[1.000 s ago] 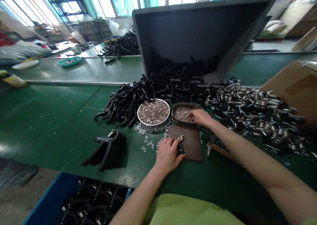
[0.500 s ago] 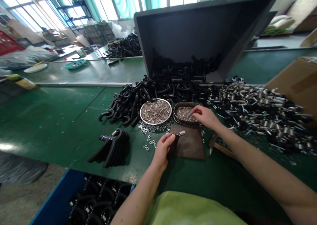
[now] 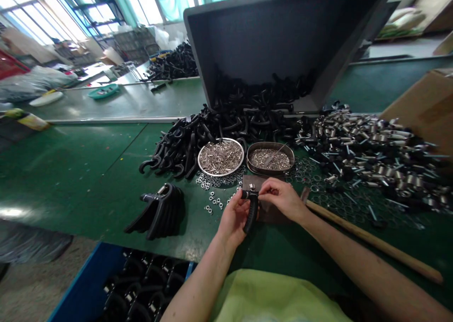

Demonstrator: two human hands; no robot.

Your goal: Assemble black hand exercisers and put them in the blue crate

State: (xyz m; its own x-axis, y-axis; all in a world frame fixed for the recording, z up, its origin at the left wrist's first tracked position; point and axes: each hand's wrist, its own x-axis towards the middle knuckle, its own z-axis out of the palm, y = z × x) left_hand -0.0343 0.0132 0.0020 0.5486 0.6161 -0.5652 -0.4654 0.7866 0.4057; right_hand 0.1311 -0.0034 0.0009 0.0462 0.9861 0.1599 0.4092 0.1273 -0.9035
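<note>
My left hand (image 3: pixel 232 218) is closed around a black curved handle (image 3: pixel 252 213), which it holds tilted with the curved end down. A small shiny metal fitting shows at the handle's top. My right hand (image 3: pixel 281 197) pinches at the right side of that top end; whatever sits between its fingertips is too small to make out. Under both hands lies a dark square plate (image 3: pixel 276 214). Just beyond are an oval tin (image 3: pixel 293 160) of tiny metal parts, with a thin tool lying in it, and a round metal dish (image 3: pixel 200 164) full of small pins.
A hammer (image 3: pixel 375 241) lies right of my right forearm. Loose nuts (image 3: pixel 214 201) are scattered left of the plate. Nested black handles (image 3: pixel 163 213) stand at left. Black parts (image 3: pixel 184 145) spill from a large grey bin (image 3: pixel 276 38). Metal fittings (image 3: pixel 385 156) are heaped at right.
My right hand has come from the oval tin toward me to the handle. My left hand has turned the handle, so its curved body now shows.
</note>
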